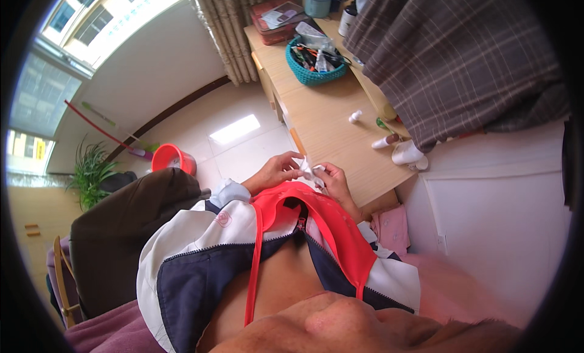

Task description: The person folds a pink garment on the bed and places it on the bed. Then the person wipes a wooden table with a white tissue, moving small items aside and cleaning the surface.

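Note:
A crumpled white tissue or thin cloth (305, 164) is stretched between my two hands, in front of the red apron (315, 202) and by the desk's near edge. My left hand (276, 171) pinches one end between thumb and fingers. The other end is held in the fingertips of my right hand (335, 182), which is closer to the wooden desk (328, 124). Folds and fingers hide part of the white piece, so its exact kind cannot be told.
On the desk are a small white bottle (355, 116), a brown-and-white tube (385, 141), a larger white bottle (406, 153) and a teal basket (315, 77) of small items. A plaid cloth (456, 56) hangs at right. Left stand a red bucket (187, 161) and a plant (93, 175).

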`<state>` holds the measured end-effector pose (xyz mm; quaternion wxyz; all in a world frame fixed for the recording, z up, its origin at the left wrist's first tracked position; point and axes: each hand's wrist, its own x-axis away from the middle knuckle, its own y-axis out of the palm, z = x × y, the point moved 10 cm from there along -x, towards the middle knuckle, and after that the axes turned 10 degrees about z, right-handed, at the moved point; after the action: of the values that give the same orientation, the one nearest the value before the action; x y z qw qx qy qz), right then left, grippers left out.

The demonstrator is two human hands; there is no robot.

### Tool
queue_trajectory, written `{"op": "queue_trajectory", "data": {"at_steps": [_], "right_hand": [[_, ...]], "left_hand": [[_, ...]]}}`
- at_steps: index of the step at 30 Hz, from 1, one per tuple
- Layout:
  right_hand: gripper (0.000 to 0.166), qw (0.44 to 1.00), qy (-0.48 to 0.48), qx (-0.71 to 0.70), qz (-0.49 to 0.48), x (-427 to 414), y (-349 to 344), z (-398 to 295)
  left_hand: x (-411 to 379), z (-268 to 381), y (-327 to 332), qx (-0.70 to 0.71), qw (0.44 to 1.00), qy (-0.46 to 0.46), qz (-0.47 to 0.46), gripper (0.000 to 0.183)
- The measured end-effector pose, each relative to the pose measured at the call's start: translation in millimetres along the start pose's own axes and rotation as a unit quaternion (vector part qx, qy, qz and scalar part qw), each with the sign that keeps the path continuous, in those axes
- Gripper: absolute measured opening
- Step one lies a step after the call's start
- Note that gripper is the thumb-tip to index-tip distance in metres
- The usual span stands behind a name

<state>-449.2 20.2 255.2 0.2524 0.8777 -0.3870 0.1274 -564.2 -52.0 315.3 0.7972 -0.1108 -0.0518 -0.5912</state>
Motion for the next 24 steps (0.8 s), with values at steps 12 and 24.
{"op": "queue_trajectory", "data": {"at_steps": [12, 24], "right_hand": [[0.026, 0.992, 0.041, -0.006, 0.123, -107, 1, -13], [0.045, 0.944, 0.095, -0.032, 0.313, -289, -6, -69]], "left_hand": [[-31, -44, -96, 0.045, 0.991, -0.044, 0.118, 0.013], [-133, -74, -252, 0.126, 0.981, -0.065, 0.129, 0.011]]}}
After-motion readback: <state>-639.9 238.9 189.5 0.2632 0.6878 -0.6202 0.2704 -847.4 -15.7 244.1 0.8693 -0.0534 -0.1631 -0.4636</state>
